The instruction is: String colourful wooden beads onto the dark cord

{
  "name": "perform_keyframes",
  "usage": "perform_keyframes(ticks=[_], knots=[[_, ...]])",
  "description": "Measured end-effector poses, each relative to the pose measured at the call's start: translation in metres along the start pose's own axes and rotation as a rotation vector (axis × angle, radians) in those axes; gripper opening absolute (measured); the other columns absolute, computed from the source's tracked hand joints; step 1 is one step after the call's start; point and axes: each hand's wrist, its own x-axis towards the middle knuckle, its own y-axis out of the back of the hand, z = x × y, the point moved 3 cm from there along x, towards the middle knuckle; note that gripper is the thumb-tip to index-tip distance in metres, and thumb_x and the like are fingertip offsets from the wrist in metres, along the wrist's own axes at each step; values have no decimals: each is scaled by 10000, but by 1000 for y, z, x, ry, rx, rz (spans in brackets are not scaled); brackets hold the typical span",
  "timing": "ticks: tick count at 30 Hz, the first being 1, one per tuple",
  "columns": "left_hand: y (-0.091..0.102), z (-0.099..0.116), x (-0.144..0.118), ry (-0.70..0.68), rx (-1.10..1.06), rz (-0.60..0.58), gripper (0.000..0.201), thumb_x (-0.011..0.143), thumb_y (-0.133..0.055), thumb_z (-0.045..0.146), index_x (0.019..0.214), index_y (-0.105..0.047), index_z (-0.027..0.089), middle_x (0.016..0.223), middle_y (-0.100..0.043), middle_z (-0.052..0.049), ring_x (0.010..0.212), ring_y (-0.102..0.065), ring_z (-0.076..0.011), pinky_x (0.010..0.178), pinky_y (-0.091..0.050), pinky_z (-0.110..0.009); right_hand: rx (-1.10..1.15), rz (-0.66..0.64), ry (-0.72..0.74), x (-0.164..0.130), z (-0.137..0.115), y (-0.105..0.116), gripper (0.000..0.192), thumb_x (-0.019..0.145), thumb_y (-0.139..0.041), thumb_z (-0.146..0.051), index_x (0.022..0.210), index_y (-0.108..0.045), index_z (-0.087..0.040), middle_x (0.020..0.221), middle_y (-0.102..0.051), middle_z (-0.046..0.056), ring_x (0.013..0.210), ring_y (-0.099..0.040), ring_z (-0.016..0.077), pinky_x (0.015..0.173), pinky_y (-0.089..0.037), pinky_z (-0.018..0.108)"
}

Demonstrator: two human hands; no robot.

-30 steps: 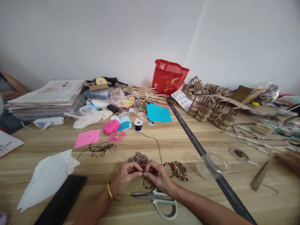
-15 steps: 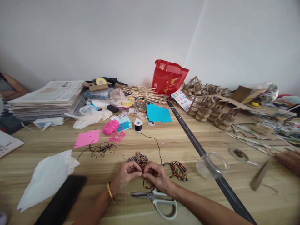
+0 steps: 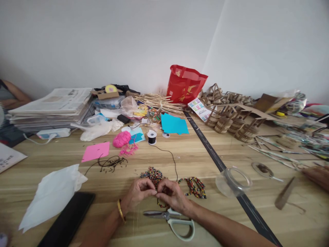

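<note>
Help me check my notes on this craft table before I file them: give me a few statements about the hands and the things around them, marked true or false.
1. Both hands, the left hand and the right hand, meet over a short beaded string. True.
2. The scissors are held in the right hand. False: they lie on the table, just near of the hands.
3. A black thread runs from the spool toward the hands. True.
4. The red bag lies flat beside the scissors. False: it stands at the far wall.
5. The pink paper lies left of the spool. True.
</note>
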Motion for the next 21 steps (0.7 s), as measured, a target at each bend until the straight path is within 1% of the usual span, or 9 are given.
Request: perform_keyframes(ticks=[5,11,15,21], knots=[[-1,1,0,-25,16,-19,216,628,-783,301,619,-659,124,582,-629,10,573,-526,-119,574,-392,-221,-62,-22,40,0,-4,0,132,830,-648,-287,807,-616,-162,708,-576,0,646,-521,115,592,-411,210],[-1,4,-1,-25,45,-3,208,657,-759,305,620,-654,128,580,-622,14,579,-526,-122,581,-398,-222,-117,-29,81,2,-12,1,41,808,-616,-191,792,-581,-176,738,-560,-1,679,-517,124,626,-404,223],[-1,3,-1,-28,43,-1,223,654,-760,321,620,-649,130,584,-621,13,578,-525,-123,579,-398,-223,-99,-28,100,2,-13,1,55,788,-612,-184,791,-557,-182,774,-565,9,712,-522,135,659,-411,239],[-1,2,-1,-23,44,-7,239,655,-754,336,623,-644,126,579,-601,14,565,-506,-118,562,-383,-220,-55,12,77,2,-12,2,134,812,-631,-272,756,-549,-182,730,-562,8,666,-508,133,617,-397,236]])
